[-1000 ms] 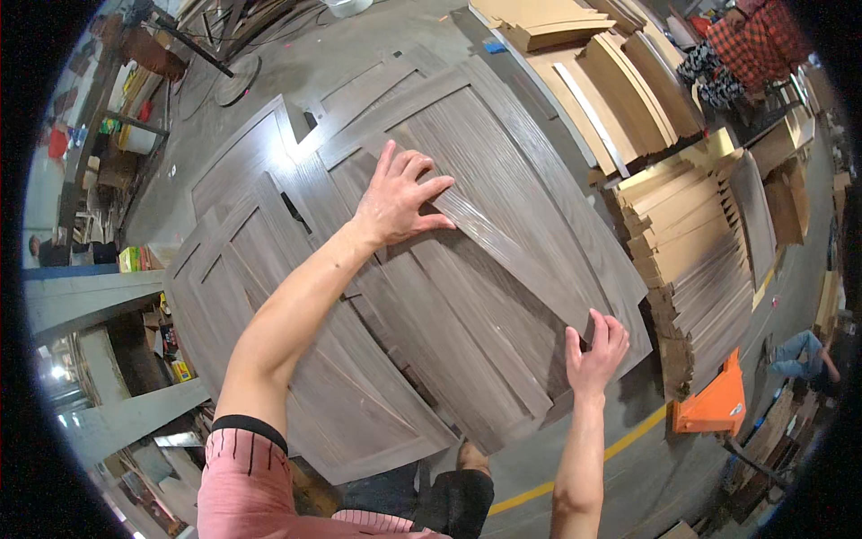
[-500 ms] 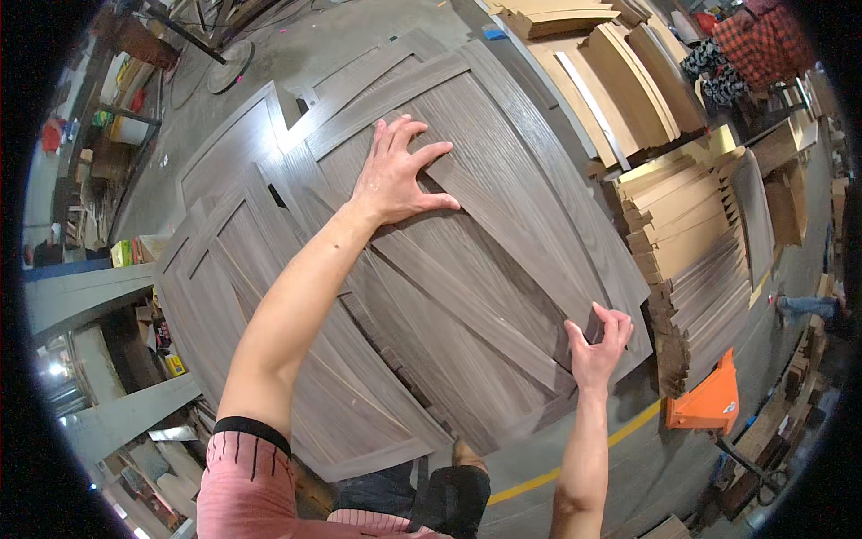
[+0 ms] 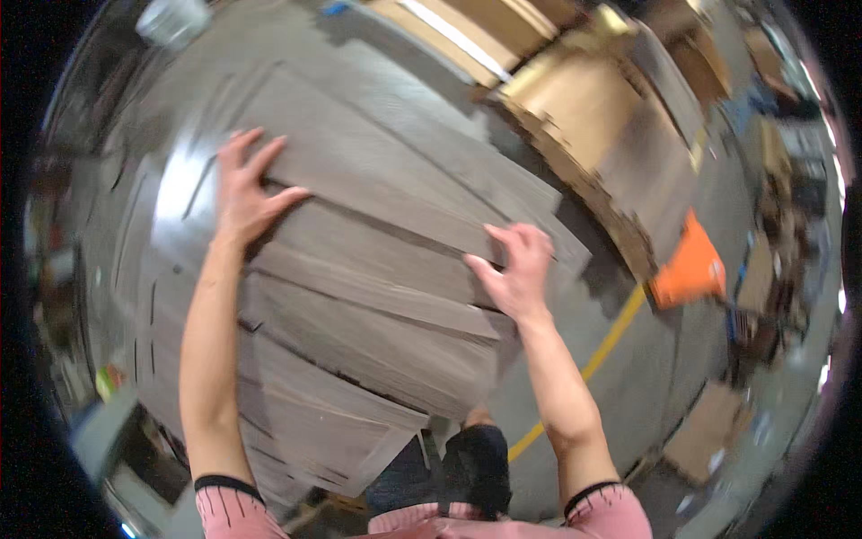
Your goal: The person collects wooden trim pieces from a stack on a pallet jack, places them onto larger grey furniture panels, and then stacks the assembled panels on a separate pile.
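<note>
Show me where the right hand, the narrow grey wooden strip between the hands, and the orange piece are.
Right hand [image 3: 521, 280]: head view, middle of the hand.
Narrow grey wooden strip [image 3: 386, 208]: head view, middle of its upper face.
Orange piece [image 3: 691, 269]: head view, its broad side.

Looks out from the person's head through the left of 2 side-by-side fisheye cameras. Tilts steeply downward, over the pink shirt at the lower edge and close above the grey wood panels. Takes in both forearms and spreads wide enough to reach the floor and tan boards at upper right.
</note>
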Demonstrator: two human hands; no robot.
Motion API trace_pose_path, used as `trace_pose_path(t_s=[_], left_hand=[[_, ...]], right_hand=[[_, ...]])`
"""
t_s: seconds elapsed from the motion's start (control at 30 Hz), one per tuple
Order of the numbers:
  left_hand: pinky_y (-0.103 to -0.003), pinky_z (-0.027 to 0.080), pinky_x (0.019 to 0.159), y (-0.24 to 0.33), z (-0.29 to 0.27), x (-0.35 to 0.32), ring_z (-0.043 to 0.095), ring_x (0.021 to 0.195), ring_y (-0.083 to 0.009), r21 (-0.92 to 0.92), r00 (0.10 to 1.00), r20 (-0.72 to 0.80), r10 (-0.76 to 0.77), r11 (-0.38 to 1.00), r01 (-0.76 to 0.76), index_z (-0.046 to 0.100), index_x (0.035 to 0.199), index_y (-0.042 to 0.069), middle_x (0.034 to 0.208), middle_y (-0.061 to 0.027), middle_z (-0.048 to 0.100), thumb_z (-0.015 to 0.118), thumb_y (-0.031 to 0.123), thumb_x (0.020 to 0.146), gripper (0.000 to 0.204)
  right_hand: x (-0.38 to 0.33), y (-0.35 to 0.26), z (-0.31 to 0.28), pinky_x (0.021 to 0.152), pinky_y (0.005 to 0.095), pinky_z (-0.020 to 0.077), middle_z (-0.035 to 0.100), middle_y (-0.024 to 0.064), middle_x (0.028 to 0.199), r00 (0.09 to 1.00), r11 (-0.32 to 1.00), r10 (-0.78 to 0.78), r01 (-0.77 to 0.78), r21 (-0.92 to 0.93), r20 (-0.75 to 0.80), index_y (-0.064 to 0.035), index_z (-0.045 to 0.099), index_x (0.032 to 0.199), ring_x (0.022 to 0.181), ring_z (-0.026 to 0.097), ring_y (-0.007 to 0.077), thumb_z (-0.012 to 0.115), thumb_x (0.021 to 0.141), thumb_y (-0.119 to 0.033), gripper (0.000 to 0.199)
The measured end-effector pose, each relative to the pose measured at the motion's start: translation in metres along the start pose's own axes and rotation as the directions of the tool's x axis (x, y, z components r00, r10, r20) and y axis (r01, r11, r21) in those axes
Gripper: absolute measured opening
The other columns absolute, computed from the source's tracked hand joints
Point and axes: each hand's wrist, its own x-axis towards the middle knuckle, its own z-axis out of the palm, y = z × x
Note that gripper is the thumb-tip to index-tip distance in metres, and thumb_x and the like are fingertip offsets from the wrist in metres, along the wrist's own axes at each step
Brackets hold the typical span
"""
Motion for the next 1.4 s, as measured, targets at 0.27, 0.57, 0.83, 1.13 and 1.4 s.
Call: trace_pose_path(t_s=[0.27, 0.57, 0.83, 1.13, 1.4], left_hand=[[-0.048, 0.026, 0.113, 0.009, 0.005, 0.001, 0.030, 0.136, -0.0347, 0.080, 0.997, 0.053, 0.047, 0.995, -0.052, 0.058, 0.131, 0.020, 0.143, -0.0110, 0.041, 0.085, 0.034, 0.064, 0.074], [-0.048, 0.023, 0.115, 0.008, 0.006, -0.003, 0.025, 0.141, -0.0359, 0.089, 0.996, 0.093, -0.015, 0.996, 0.007, 0.054, 0.135, 0.020, 0.149, -0.0121, 0.036, 0.081, 0.033, 0.071, 0.071], [-0.048, 0.022, 0.115, 0.003, 0.008, -0.007, 0.022, 0.142, -0.0352, 0.064, 0.997, 0.068, -0.020, 0.998, 0.016, 0.055, 0.135, 0.021, 0.151, -0.0105, 0.035, 0.080, 0.037, 0.073, 0.069], [-0.049, 0.024, 0.114, 0.004, 0.013, -0.006, 0.028, 0.140, -0.0347, 0.119, 0.999, 0.013, 0.048, 0.992, -0.049, 0.057, 0.133, 0.020, 0.146, -0.0078, 0.042, 0.080, 0.037, 0.073, 0.066], [-0.047, 0.024, 0.114, -0.003, 0.004, -0.008, 0.028, 0.138, -0.0377, -0.022, 1.000, -0.015, -0.014, 1.000, 0.013, 0.050, 0.135, 0.011, 0.142, -0.0126, 0.044, 0.083, 0.035, 0.068, 0.079]], right_hand=[[-0.010, 0.014, -0.011, 0.090, 0.0401, 0.0383, 0.055, 0.0025, 0.107, 0.997, 0.994, -0.075, 0.072, 0.083, 0.027, -0.0169, 0.066, 0.111, 0.103, 0.050, 0.0245, 0.074, 0.077, -0.022, 0.035], [-0.017, 0.009, -0.003, 0.095, 0.0447, 0.0346, 0.056, 0.0017, 0.112, 0.996, 0.997, -0.071, 0.073, 0.038, -0.055, -0.0173, 0.068, 0.107, 0.110, 0.049, 0.0252, 0.073, 0.078, -0.022, 0.030], [-0.054, 0.048, -0.046, 0.112, 0.0565, 0.0231, 0.050, 0.0057, 0.136, 0.980, 0.972, 0.190, -0.180, -0.147, 0.055, -0.0223, 0.074, 0.101, 0.137, 0.034, 0.0323, 0.079, 0.074, -0.027, 0.028], [-0.067, 0.057, -0.051, 0.110, 0.0451, 0.0324, 0.052, 0.0093, 0.133, 0.960, 0.958, 0.279, -0.280, -0.058, -0.034, -0.0131, 0.075, 0.099, 0.134, 0.037, 0.0333, 0.076, 0.078, -0.018, 0.022], [-0.049, 0.047, -0.031, 0.117, 0.0444, 0.0167, 0.022, 0.0166, 0.155, 0.763, 0.707, 0.646, -0.601, 0.373, 0.005, -0.0126, 0.025, 0.149, 0.143, 0.020, 0.0301, 0.076, 0.080, -0.023, 0.086]])
